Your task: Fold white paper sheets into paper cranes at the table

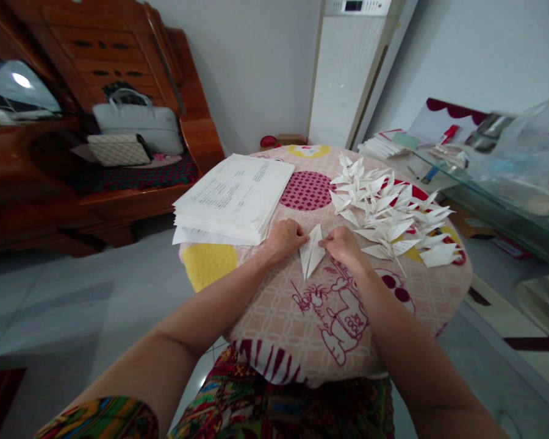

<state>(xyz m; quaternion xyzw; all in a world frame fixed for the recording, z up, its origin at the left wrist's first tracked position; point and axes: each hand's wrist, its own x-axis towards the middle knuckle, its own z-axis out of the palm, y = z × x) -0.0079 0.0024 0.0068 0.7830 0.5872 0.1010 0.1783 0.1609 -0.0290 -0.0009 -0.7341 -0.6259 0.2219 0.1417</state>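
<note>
A folded white paper piece [312,251], narrow and pointed at both ends, lies on the round table's patterned cloth [274,323]. My left hand [284,236] is curled with its fingertips pinching the paper's left edge. My right hand [344,244] is curled too, pressing and gripping the paper's right edge. Both hands meet over the fold in the middle of the table.
A thick stack of printed white sheets [235,198] sits at the table's left. A heap of several finished folded paper shapes [391,213] covers the right side. A wooden bench with bags [132,131] stands left; a glass table with clutter [494,164] stands right.
</note>
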